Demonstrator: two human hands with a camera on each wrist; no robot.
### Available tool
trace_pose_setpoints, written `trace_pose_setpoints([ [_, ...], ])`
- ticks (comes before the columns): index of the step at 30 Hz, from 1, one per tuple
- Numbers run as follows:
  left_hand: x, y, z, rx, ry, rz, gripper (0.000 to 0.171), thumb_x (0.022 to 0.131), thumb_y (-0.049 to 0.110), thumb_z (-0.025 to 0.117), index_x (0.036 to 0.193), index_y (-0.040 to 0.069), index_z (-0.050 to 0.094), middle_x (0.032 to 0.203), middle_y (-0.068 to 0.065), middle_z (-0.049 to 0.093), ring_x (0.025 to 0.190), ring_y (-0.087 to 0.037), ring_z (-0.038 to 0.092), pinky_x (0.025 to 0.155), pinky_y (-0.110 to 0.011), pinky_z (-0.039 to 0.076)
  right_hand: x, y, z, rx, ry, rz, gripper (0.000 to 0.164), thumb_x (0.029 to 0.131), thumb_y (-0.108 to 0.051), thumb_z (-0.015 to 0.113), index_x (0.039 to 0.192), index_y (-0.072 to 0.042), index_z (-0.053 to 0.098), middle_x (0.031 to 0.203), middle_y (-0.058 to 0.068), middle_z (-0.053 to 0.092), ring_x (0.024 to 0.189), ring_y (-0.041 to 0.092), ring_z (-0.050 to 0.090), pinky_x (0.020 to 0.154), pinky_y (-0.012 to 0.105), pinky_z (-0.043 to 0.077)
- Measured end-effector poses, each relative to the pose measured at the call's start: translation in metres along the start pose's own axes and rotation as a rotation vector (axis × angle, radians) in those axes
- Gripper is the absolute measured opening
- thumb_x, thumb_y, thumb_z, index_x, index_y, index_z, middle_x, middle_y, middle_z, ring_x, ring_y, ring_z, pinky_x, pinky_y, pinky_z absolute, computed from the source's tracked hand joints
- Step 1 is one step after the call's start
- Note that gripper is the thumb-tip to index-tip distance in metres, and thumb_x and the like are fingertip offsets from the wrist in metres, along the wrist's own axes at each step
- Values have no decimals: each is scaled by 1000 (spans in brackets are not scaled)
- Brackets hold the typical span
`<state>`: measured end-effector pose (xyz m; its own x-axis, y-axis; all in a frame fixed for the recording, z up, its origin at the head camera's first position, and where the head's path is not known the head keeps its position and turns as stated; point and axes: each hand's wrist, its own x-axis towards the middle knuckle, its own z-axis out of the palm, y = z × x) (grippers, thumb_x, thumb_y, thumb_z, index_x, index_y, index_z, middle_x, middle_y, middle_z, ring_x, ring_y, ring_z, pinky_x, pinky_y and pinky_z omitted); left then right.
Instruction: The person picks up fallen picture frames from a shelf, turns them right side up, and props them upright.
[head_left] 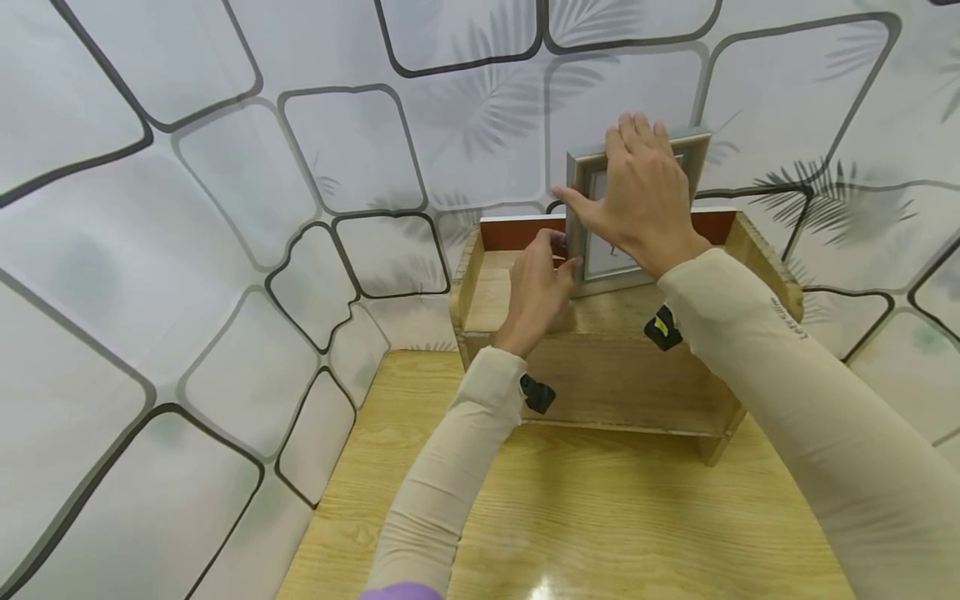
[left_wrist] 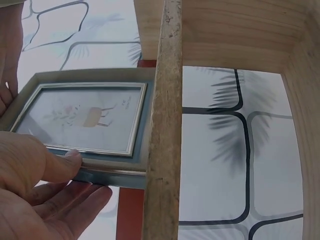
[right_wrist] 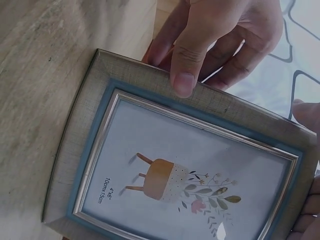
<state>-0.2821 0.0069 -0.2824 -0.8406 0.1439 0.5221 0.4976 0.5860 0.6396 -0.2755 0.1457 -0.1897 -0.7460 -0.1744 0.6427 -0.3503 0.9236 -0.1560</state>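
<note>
A picture frame (head_left: 598, 254) with a silvery-beige border and a blue inner edge stands upright on the top of a small wooden shelf (head_left: 622, 383). Behind its glass is a print of a potted plant on legs (right_wrist: 162, 180). My left hand (head_left: 538, 283) pinches the frame's left side, thumb on the front border and fingers behind it, as the left wrist view shows. At the top edge, my right hand (head_left: 647, 192) grips the frame, its fingers over the rim and its thumb stretched toward the left corner. Part of the frame is hidden behind that hand.
The shelf stands on a yellow wood-grain table (head_left: 420, 500), close to a patterned wall (head_left: 480, 150). Raised side boards (head_left: 768, 258) and a reddish-brown back strip (head_left: 513, 234) edge the shelf's top. A lower compartment opens beneath it.
</note>
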Motion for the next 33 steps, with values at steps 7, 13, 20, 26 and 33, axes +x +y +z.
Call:
trace_pose_setpoints([
  [7,-2,2,-1,8,3,-2,29,95,14,72,119,0,62,108,-9,73,97,-19,70,89,-37,51,-2,-1,-1,-1,-32,24,97,93,-58,64,146,18,35,157,33,28,150,44,21,123,43,8],
  [13,-5,4,-2,15,1,0,29,95,15,73,117,0,62,106,-10,73,96,-21,70,87,-36,50,-2,-2,-2,2,-54,34,98,93,-58,64,146,19,34,157,34,25,150,45,19,123,44,9],
  [20,-7,7,-2,19,1,7,28,95,16,73,115,1,61,105,-10,73,93,-20,69,86,-34,50,-2,-1,-5,24,-58,32,98,93,-56,66,145,20,34,157,35,25,150,45,19,122,45,12],
  [26,-8,7,-1,18,5,7,27,94,17,74,113,2,61,103,-8,73,89,-18,68,82,-32,50,-2,2,-6,61,-59,21,92,93,-51,68,144,19,37,157,34,26,150,44,20,121,48,17],
  [33,-10,9,1,28,13,13,28,94,18,75,112,2,62,103,-9,73,88,-18,69,82,-31,50,-2,2,-7,42,-92,22,97,92,-52,68,146,21,32,158,36,22,150,45,17,121,48,15],
])
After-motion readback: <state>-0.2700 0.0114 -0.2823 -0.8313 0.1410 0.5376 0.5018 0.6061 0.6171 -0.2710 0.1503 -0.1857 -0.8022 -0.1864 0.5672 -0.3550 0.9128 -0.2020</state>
